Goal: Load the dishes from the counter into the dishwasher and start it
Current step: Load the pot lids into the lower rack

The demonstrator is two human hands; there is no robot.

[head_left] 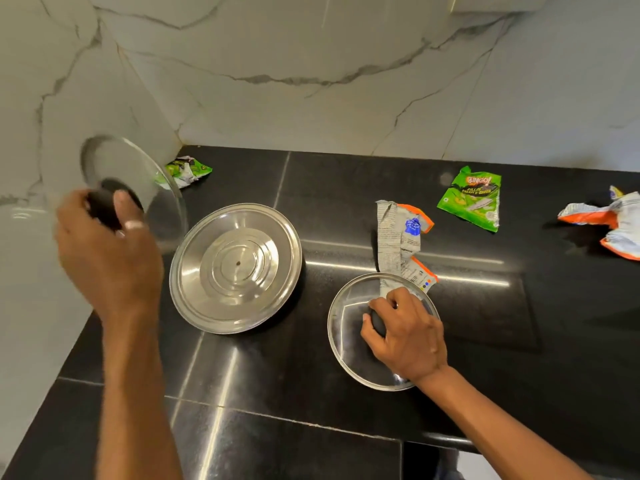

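Observation:
My left hand [107, 251] grips the black knob of a glass lid [138, 168] and holds it tilted in the air at the left, above the counter's corner. My right hand [405, 332] is closed on the black knob of a second glass lid [349, 344], which lies flat on the black counter [277, 393]. Between the two hands a steel plate [235, 268] rests on the counter, touched by neither hand.
Empty snack wrappers lie about: a green one [188, 169] in the back corner, a grey and orange one [401, 237] just behind the right lid, a green Bingo packet [472, 199], and an orange and white one [613, 223] at the far right. Marble walls enclose the back and left.

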